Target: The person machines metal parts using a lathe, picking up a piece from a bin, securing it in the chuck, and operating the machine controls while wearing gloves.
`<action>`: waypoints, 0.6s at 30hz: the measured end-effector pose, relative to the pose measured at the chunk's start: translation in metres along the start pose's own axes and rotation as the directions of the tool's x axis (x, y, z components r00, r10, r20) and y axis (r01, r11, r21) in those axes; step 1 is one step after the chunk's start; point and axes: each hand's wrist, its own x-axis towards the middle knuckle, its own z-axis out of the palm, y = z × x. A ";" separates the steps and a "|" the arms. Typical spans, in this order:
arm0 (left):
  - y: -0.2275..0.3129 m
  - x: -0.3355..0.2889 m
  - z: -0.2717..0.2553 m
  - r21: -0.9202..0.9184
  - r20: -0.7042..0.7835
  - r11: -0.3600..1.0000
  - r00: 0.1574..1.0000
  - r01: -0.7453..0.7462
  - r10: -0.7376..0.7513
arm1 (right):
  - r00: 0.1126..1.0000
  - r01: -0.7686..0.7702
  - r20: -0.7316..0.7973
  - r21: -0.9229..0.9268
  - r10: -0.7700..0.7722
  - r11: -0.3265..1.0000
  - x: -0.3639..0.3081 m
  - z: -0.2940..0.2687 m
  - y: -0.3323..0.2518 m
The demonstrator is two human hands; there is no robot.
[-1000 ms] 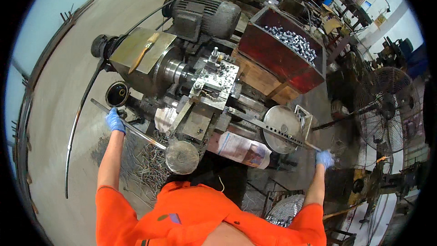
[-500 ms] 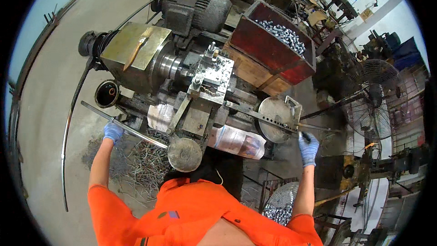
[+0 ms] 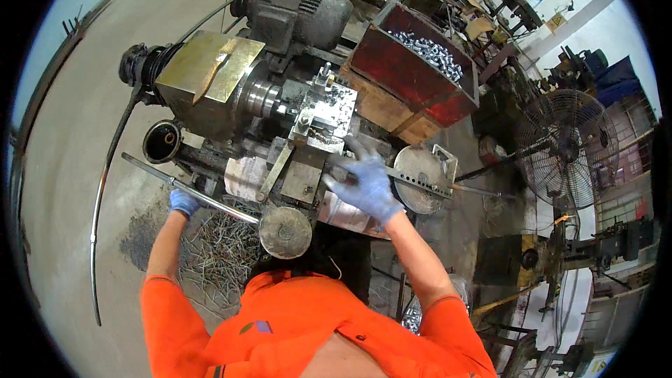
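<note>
My left hand (image 3: pixel 185 202), in a blue glove, is closed at the long metal rod (image 3: pixel 210 200) that slants down to a round disc (image 3: pixel 285 232) at the lathe's front. My right hand (image 3: pixel 365 183), gloved likewise, hovers with fingers spread over the near end of a perforated flat bar (image 3: pixel 420 183). Its fingertips point toward the carriage with its shiny tool block (image 3: pixel 329 113), and nothing shows in them. Left of that block, the steel chuck (image 3: pixel 262 98) juts from the brass-topped headstock (image 3: pixel 210 66). A wooden-handled brush (image 3: pixel 210 78) lies on this top.
A red bin (image 3: pixel 413 63) of small metal parts stands behind the carriage on a wooden crate. Metal shavings (image 3: pixel 217 252) cover the floor at front left. A caged fan (image 3: pixel 567 147) stands at right. A motor (image 3: pixel 297 17) sits behind the headstock.
My right hand has left the far end of the perforated bar, swung left toward the carriage and spread its fingers. My left hand stays at the rod.
</note>
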 end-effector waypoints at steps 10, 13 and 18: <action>-0.019 -0.040 -0.014 -0.386 0.016 0.921 0.999 0.052 -0.049 | 0.981 -0.192 0.007 -0.043 0.192 0.980 -0.040 -0.037 0.011; -0.026 -0.049 -0.015 -0.589 0.213 0.767 0.965 0.254 -0.155 | 0.966 -0.252 -0.086 -0.081 0.246 0.964 -0.120 -0.060 0.022; -0.042 -0.039 0.020 -0.746 0.241 0.619 0.966 0.246 -0.093 | 0.607 -0.726 0.314 -0.154 0.730 0.670 -0.340 0.001 0.058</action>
